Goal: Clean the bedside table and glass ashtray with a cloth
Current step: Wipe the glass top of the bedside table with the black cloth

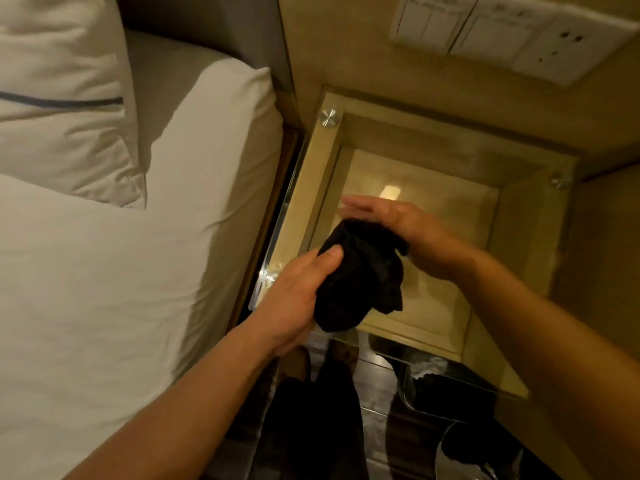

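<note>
Here, at the centre of the frame, we held a dark cloth [360, 275] bunched between both hands above the bedside table [311, 174], whose wooden frame and clear glass top filled the middle right of the picture. Our left hand [294, 299] came up from the lower left and was closed on the lower part of the cloth, the thumb pressed across its near edge. Our right hand [401, 226] reached in from the right, fingers stretched flat and together over the upper end of the cloth, the palm resting against it; whether those fingers truly clasped the fabric we could not tell. The cloth hung free below our hands, apart from the glass. Through the glass we saw the pale shelf inside the table with a small bright reflection on it. A round metal stud [328, 117] fixed the glass at the upper left corner of the table. The bed [104, 289] with its white sheet and a pillow [62, 98] filled the left of the frame, just beside the table. A white switch and socket panel [512, 32] sat on the wall at the upper right.
</note>
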Motion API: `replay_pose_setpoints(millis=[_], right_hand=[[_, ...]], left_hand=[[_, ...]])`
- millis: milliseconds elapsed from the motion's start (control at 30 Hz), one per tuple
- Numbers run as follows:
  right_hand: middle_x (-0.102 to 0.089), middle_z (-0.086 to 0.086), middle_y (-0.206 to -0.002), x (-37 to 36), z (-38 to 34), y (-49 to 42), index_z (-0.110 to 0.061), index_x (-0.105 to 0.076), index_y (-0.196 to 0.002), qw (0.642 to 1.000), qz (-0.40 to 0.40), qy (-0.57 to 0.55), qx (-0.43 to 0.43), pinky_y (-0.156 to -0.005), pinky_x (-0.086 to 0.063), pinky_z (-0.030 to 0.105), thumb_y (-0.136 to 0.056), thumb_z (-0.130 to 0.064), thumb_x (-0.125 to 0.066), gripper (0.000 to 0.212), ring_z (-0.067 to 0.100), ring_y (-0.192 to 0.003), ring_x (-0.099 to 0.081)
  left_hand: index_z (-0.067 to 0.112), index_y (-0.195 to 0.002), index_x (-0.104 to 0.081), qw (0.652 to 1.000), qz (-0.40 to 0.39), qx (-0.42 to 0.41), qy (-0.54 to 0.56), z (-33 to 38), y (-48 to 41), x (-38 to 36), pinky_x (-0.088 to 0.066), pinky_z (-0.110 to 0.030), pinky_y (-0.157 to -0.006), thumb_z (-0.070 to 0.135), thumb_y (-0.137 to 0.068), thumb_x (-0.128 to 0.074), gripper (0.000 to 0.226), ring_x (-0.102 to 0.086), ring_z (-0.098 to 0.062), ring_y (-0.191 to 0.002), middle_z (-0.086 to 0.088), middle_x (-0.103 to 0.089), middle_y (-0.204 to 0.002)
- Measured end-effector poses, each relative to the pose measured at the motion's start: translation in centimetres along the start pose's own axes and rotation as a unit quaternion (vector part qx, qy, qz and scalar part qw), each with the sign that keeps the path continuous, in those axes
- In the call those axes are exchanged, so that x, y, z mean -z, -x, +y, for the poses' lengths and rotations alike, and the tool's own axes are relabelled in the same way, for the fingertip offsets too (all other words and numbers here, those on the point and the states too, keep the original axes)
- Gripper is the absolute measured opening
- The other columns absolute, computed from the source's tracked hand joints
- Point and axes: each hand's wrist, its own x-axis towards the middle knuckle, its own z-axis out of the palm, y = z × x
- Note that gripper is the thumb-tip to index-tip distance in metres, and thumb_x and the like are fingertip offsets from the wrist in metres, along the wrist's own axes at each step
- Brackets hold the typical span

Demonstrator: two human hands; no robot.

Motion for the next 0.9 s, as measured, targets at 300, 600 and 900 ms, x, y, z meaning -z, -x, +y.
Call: replay_pose_setpoints(millis=[300,600,900], right_hand=[[-0.058,0.018,-0.143,0.9,-1.5,1.8,-0.012,-0.047,-0.149,0.958,0.012,-0.283,0.034,-0.107,-0.049,0.046,-0.088,-0.037,-0.073,0.071,0.035,-0.134,-0.055],[-0.075,0.014,-0.115,4.0,-1.5,-1.5,-0.012,-0.070,-0.119,0.945,0.241,-0.222,-0.019,-0.097,-0.057,0.050,-0.098,-0.031,-0.064,0.029,0.032,-0.110,-0.072],[-0.066,0.003,-0.120,10.8,-2.1,-10.4,-0.020,-0.059,-0.135,0.839,0.440,0.314,0.058,-0.090,-0.051,0.039,-0.102,-0.037,-0.056,0.037,0.021,-0.110,-0.062]], left_hand=[[0.041,-0.129,-0.063,0.920,0.027,-0.221,-0.323,3.9,-6.1,-3.6,-0.048,-0.042,-0.110,0.060,-0.098,-0.045,0.042,-0.049,-0.015,-0.120,0.007,-0.040,-0.121],[0.040,-0.164,-0.012,0.766,0.107,-0.266,-0.576,3.4,-13.5,0.7,-0.016,-0.055,-0.126,0.070,-0.101,-0.023,0.071,-0.006,-0.022,-0.161,0.002,-0.006,-0.175],[0.030,-0.165,0.012,0.655,0.081,-0.182,-0.729,-1.5,-18.7,5.6,0.001,-0.050,-0.131,0.065,-0.104,-0.009,0.073,0.023,-0.020,-0.158,0.000,0.021,-0.173]])
